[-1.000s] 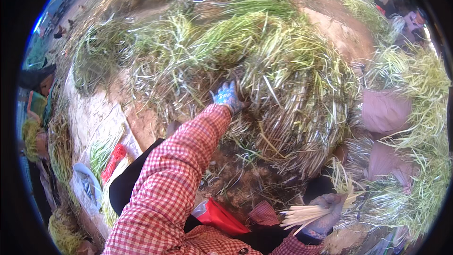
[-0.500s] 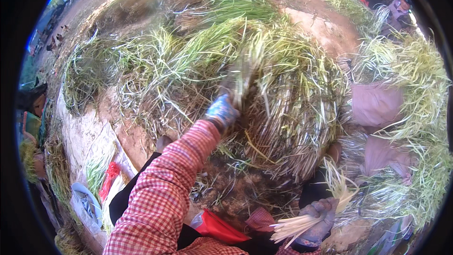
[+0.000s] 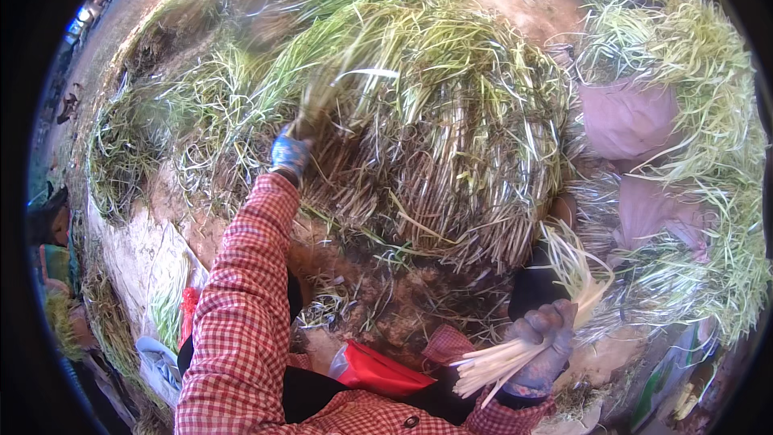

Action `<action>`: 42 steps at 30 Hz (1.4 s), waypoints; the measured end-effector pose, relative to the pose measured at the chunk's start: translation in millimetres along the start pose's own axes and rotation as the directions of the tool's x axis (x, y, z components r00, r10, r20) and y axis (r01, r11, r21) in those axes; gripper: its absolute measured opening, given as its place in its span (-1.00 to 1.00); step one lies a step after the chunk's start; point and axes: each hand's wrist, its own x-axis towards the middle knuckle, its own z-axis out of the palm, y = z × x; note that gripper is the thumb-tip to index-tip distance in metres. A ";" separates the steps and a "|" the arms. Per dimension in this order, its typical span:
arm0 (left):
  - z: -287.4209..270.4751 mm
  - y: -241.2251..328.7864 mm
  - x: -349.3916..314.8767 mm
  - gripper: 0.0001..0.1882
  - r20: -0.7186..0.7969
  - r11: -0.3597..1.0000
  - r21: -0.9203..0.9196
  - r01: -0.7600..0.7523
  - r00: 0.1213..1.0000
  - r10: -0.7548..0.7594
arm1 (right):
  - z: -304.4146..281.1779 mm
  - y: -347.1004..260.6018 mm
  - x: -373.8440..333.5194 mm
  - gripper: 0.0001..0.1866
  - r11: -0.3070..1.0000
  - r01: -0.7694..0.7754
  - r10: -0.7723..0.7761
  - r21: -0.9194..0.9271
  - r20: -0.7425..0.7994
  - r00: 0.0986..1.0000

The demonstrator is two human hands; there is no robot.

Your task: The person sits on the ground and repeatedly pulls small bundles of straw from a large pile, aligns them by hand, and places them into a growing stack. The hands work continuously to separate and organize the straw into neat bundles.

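Note:
My left hand (image 3: 291,153), in a blue patterned glove, reaches out over the left part of a large heap of long leafy stalks (image 3: 475,145). Its fingers are closed around a tuft of leaves (image 3: 320,103), which is smeared by motion. Low on the right, my right hand (image 3: 541,346), in a greyish glove, grips a bunch of peeled white stalks (image 3: 503,361). Their pale ends point left, and their thin yellowish leaves stick up beyond the hand.
A red bag (image 3: 386,370) lies near my lap. Pink cloth (image 3: 632,122) lies among more yellowish leaves on the right. At the left are a white sheet with green stalks (image 3: 167,300), a red bundle (image 3: 189,310) and a pale blue object (image 3: 159,362).
My left hand has swung left across the heap, with the blurred tuft in it. My right hand keeps its bunch in nearly the same place. The view has shifted slightly.

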 end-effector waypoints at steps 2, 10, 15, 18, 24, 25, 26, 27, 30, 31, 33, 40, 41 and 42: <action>18.7 35.3 -26.8 -0.33 -0.208 0.820 0.567 0.075 0.977 0.055 | -0.9 -1.8 -2.9 -0.79 0.998 -0.023 0.022 0.057 0.012 1.000; 120.9 146.4 -52.1 0.06 0.240 0.872 0.486 0.059 0.950 -0.198 | -4.3 -4.2 -2.5 -0.77 0.998 -0.050 0.048 0.041 0.031 0.998; 113.0 142.3 -20.5 0.05 0.309 0.888 0.457 0.046 0.928 -0.207 | -3.3 -4.4 -2.9 -0.76 0.994 -0.091 0.088 0.052 0.061 0.994; 110.8 137.6 -14.1 0.04 0.435 0.965 -0.002 0.262 0.869 -0.235 | -1.9 -1.5 -3.9 -0.76 0.998 -0.067 0.066 0.017 0.031 0.997; 142.0 114.4 1.3 -0.09 0.205 0.820 0.571 -0.034 0.973 -0.102 | 2.6 7.2 -1.2 -0.77 0.998 -0.060 0.060 -0.024 -0.010 0.998; 139.0 105.9 12.8 -0.45 0.211 0.871 0.491 0.019 0.967 -0.140 | 3.9 8.1 -0.6 -0.77 0.998 -0.060 0.060 -0.027 -0.015 0.998; 130.4 95.3 26.5 -0.57 0.292 0.924 0.382 -0.013 0.950 -0.107 | 4.8 9.2 -0.1 -0.77 0.998 -0.068 0.068 -0.006 0.026 0.997; 120.4 86.8 44.1 -0.63 0.304 0.886 0.440 -0.145 0.953 0.005 | 5.6 9.8 0.8 -0.82 0.997 -0.070 0.071 -0.026 0.043 0.997; 76.8 58.8 80.9 -0.74 0.417 0.355 0.700 -0.620 0.758 0.501 | 5.8 11.2 1.2 -0.83 0.997 -0.068 0.066 -0.029 -0.043 0.997; 54.0 50.1 88.1 -0.73 0.376 0.327 0.779 -0.536 0.815 0.441 | 5.8 11.6 2.0 -0.77 0.996 -0.084 0.084 0.012 0.008 0.996; 26.9 36.9 85.8 -0.70 -0.040 0.904 0.406 -0.134 0.986 0.164 | 6.5 11.7 2.8 -0.77 0.997 -0.074 0.074 -0.018 -0.012 0.997; -7.3 -8.8 102.6 -0.64 0.094 0.875 -0.319 0.365 0.931 -0.354 | 6.2 10.0 -0.1 -0.78 0.995 -0.095 0.095 0.014 -0.002 0.995; -6.5 -17.4 109.6 -0.62 0.011 0.969 -0.044 0.243 0.970 -0.243 | 5.5 9.4 -0.8 -0.78 0.996 -0.090 0.090 -0.007 0.003 0.996; -7.0 -24.7 116.1 -0.60 -0.002 0.971 -0.031 0.237 0.972 -0.237 | 4.3 9.2 -1.0 -0.78 0.996 -0.084 0.084 -0.015 0.018 0.996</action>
